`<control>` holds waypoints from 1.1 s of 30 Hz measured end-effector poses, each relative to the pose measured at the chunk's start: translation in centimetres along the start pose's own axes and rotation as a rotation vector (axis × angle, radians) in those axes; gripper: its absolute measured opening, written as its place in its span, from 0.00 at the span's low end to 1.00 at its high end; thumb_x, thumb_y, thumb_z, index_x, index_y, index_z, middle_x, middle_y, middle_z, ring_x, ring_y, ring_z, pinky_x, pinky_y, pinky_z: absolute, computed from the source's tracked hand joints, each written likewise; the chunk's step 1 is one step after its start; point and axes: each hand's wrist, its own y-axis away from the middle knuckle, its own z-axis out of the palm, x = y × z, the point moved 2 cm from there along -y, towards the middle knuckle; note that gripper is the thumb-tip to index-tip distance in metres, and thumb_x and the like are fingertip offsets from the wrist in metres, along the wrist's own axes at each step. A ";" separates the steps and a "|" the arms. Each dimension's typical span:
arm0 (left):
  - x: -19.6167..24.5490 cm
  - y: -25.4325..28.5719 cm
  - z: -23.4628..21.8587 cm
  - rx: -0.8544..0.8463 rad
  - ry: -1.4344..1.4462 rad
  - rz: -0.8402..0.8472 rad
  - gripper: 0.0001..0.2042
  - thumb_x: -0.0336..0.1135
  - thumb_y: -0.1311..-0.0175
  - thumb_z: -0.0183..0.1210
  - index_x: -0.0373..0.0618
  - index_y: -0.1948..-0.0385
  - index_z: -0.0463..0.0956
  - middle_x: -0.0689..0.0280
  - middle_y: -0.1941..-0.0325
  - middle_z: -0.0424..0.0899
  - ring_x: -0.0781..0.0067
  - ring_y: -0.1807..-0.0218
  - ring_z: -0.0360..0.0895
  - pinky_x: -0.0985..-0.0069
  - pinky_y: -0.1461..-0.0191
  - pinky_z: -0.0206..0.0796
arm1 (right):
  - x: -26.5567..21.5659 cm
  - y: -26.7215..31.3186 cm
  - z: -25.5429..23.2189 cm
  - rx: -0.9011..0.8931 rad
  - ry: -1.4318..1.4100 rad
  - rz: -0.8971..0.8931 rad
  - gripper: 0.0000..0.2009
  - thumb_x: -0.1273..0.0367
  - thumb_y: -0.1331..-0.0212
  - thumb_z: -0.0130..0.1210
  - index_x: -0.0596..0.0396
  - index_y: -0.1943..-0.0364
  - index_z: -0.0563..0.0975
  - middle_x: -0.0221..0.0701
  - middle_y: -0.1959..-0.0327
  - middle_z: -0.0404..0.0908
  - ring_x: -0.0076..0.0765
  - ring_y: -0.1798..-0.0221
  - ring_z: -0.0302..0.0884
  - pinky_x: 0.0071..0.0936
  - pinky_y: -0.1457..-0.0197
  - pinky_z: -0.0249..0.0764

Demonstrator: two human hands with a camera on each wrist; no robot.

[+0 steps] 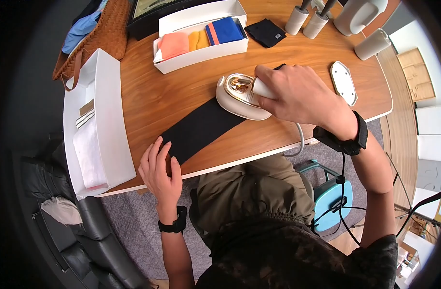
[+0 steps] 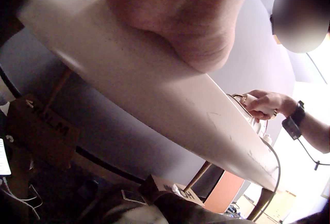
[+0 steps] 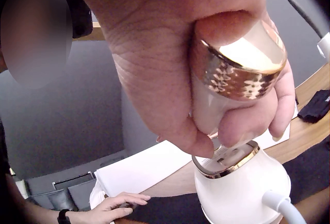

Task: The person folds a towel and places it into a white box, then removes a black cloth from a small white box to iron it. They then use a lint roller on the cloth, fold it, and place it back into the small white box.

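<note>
One black cloth [image 1: 201,129] lies in a strip slanting across the table [image 1: 153,96] toward its near edge, and the one iron [image 1: 242,96] sits on the strip's far end, so most of its length looks not yet pressed. The right hand [image 1: 297,94] is wrapped around the iron's handle. The left hand [image 1: 157,166] lies flat with straight fingers on the cloth's near end at the table's edge.

- A room in a home.
- A wooden worktop [image 1: 157,96] stands on a grey rug [image 1: 133,216].
- A black sofa [image 1: 85,231] is beside it.
- A woven bag [image 1: 109,33] lies near.
</note>
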 end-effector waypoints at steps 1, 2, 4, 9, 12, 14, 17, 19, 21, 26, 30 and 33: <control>0.0 0.0 0.0 0.000 -0.003 -0.002 0.18 0.30 0.33 0.59 0.49 0.41 0.81 0.68 0.28 0.78 0.57 0.28 0.70 0.58 0.25 0.56 | 0.0 0.0 0.0 -0.001 -0.001 0.000 0.15 0.62 0.38 0.63 0.59 0.58 0.75 0.49 0.76 0.82 0.63 0.67 0.82 0.54 0.62 0.76; 0.0 0.0 0.0 -0.001 -0.004 -0.002 0.18 0.30 0.33 0.59 0.49 0.41 0.81 0.68 0.28 0.78 0.57 0.28 0.70 0.58 0.25 0.56 | 0.0 0.0 0.0 -0.002 -0.002 -0.002 0.15 0.62 0.38 0.63 0.60 0.59 0.75 0.48 0.76 0.81 0.63 0.67 0.82 0.54 0.62 0.76; 0.0 0.0 0.0 0.000 -0.002 -0.003 0.19 0.31 0.33 0.59 0.50 0.41 0.81 0.68 0.28 0.78 0.57 0.28 0.71 0.58 0.26 0.57 | -0.2 0.0 -0.2 -0.004 -0.004 -0.004 0.15 0.62 0.38 0.63 0.60 0.59 0.75 0.48 0.77 0.81 0.63 0.67 0.82 0.53 0.63 0.76; 0.0 0.0 -0.1 0.000 -0.009 0.004 0.19 0.31 0.32 0.58 0.50 0.40 0.81 0.68 0.28 0.78 0.58 0.28 0.71 0.58 0.26 0.57 | -0.3 0.0 -0.2 -0.014 0.004 -0.016 0.15 0.62 0.37 0.63 0.61 0.61 0.74 0.48 0.78 0.81 0.63 0.69 0.82 0.53 0.64 0.75; 0.0 0.0 -0.1 -0.003 -0.012 0.004 0.19 0.31 0.32 0.58 0.50 0.40 0.81 0.68 0.28 0.78 0.58 0.28 0.71 0.58 0.26 0.57 | -0.2 -0.2 -0.2 -0.025 0.014 -0.008 0.15 0.62 0.37 0.63 0.60 0.61 0.74 0.48 0.78 0.81 0.63 0.68 0.81 0.53 0.63 0.75; 0.0 0.0 -0.1 -0.004 -0.012 0.005 0.18 0.31 0.32 0.58 0.50 0.40 0.81 0.68 0.28 0.78 0.58 0.28 0.71 0.58 0.26 0.57 | -0.1 -0.2 -0.1 -0.019 0.010 -0.008 0.15 0.62 0.36 0.63 0.60 0.61 0.74 0.48 0.77 0.81 0.63 0.68 0.81 0.53 0.63 0.75; 0.0 0.0 0.0 -0.005 -0.013 0.001 0.18 0.31 0.32 0.58 0.50 0.40 0.81 0.68 0.28 0.78 0.58 0.28 0.71 0.58 0.26 0.57 | -0.2 -0.2 -0.1 -0.018 0.007 -0.005 0.15 0.61 0.36 0.62 0.60 0.61 0.74 0.49 0.77 0.81 0.63 0.68 0.81 0.53 0.63 0.75; 0.0 -0.1 -0.1 -0.005 -0.014 0.004 0.18 0.31 0.31 0.58 0.50 0.40 0.81 0.68 0.28 0.78 0.58 0.28 0.71 0.58 0.26 0.57 | -0.2 -0.2 -0.2 -0.023 0.005 -0.004 0.16 0.60 0.35 0.62 0.60 0.61 0.74 0.49 0.77 0.81 0.64 0.68 0.81 0.53 0.63 0.75; 0.0 0.0 -0.1 -0.005 -0.016 0.005 0.18 0.31 0.32 0.58 0.50 0.40 0.81 0.68 0.28 0.78 0.58 0.28 0.71 0.58 0.26 0.57 | -0.3 -0.1 -0.2 -0.026 0.005 -0.008 0.15 0.61 0.36 0.63 0.60 0.61 0.74 0.48 0.78 0.81 0.63 0.68 0.82 0.53 0.63 0.75; -0.1 0.0 -0.1 -0.008 -0.010 0.001 0.19 0.31 0.32 0.58 0.50 0.40 0.81 0.68 0.28 0.78 0.58 0.28 0.71 0.58 0.26 0.57 | -0.5 0.2 -0.5 -0.069 0.009 -0.032 0.15 0.62 0.36 0.63 0.61 0.59 0.75 0.48 0.77 0.82 0.61 0.67 0.83 0.53 0.62 0.77; -0.1 0.0 0.0 -0.009 -0.021 0.004 0.19 0.31 0.32 0.58 0.49 0.40 0.81 0.68 0.28 0.78 0.58 0.28 0.71 0.58 0.27 0.57 | -0.5 -0.1 -0.5 -0.088 0.007 -0.036 0.15 0.62 0.36 0.62 0.62 0.59 0.77 0.49 0.77 0.83 0.61 0.67 0.85 0.52 0.60 0.79; -0.1 0.0 0.0 -0.006 -0.017 0.005 0.19 0.31 0.32 0.58 0.50 0.39 0.81 0.68 0.28 0.78 0.58 0.28 0.71 0.58 0.26 0.57 | -0.6 -0.4 -0.4 -0.077 0.011 -0.008 0.15 0.62 0.36 0.62 0.63 0.60 0.77 0.49 0.77 0.83 0.61 0.67 0.85 0.52 0.61 0.79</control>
